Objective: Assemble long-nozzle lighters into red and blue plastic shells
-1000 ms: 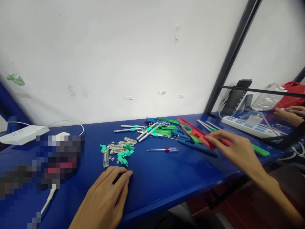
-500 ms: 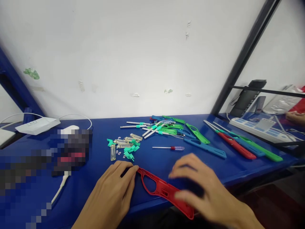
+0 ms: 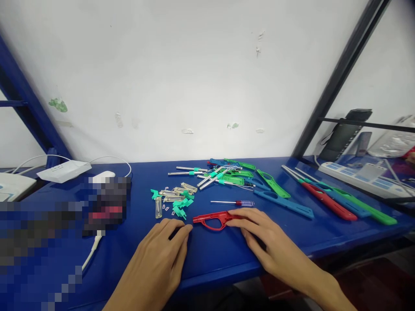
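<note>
My right hand grips the rear part of a red lighter handle half, a plastic shell with a trigger loop, close over the table. Its grip end is hidden under my fingers. My left hand rests just left of the shell's narrow tip, apart from it. Its fingers are curled and pressed together, and nothing shows in them. Beyond it lie clear fuel tanks and turquoise plastic triggers. A screwdriver with a purple handle lies behind the red shell.
Metal lighter tubes lie in a pile near the wall, with a green shell and a blue shell beside them. Long lighters, one red, lie at right. A power strip and a dark metal post stand beyond.
The red shell has left my left hand's fingertips. My right hand has closed on it and moved it up, away from the table's front edge. My left hand has stayed nearly in place.
</note>
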Available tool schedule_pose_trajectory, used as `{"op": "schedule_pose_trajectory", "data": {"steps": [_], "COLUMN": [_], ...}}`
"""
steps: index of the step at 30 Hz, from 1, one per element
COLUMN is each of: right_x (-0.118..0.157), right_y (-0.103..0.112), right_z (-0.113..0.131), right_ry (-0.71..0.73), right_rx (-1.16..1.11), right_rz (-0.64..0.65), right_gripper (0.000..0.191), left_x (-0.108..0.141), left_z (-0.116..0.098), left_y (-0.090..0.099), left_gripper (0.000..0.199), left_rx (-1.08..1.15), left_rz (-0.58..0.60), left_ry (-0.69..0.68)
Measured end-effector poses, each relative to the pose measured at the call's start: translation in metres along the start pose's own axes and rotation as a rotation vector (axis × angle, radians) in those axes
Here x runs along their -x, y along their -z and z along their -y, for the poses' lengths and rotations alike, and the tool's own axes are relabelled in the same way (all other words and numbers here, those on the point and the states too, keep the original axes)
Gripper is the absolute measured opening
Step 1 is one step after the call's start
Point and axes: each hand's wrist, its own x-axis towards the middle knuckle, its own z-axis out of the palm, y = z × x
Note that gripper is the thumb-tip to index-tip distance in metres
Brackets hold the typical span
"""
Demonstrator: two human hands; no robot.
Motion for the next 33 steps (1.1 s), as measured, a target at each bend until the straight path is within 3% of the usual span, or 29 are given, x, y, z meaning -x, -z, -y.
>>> {"op": "schedule_pose_trajectory", "data": {"steps": [8,12,15,24,28,33], "right_x": [0.003,0.004,0.004,0.004,-0.027,-0.101], "right_y": [-0.001,-0.002,-0.002,0.000,0.013,0.010], "right_z": [0.003,0.001,0.001,-0.001,0.009,0.027], "right_ry": [-0.014,0.013,0.022,-0.023,0.098,0.421], "right_rx": [0.057,0.064,0.071,0.101,0.074,0.168], "right_rz": [0.009,0.031,0.030,-0.080,-0.023,0.155], "right_gripper": [0.047,0.053,0.053,0.039,0.031,0.035], "left_x": [0.000,0.002,0.004,0.004,0.002,-0.001], "left_z": [-0.001,-0.007,-0.008,-0.007,-0.010,-0.012], "left_y": [-0.001,0.003,0.002,0.000,0.002,0.004], "left_gripper": [0.034,0.036,0.025,0.018,0.018,0.019], "left_rx": [-0.047,-0.074,-0.090,-0.062,-0.071,-0.088], "left_rz": [-0.022,-0.128,-0.195,-0.169,-0.095,0.006], "left_ry": [0.004,0.063,0.092,0.192,0.263,0.223]}}
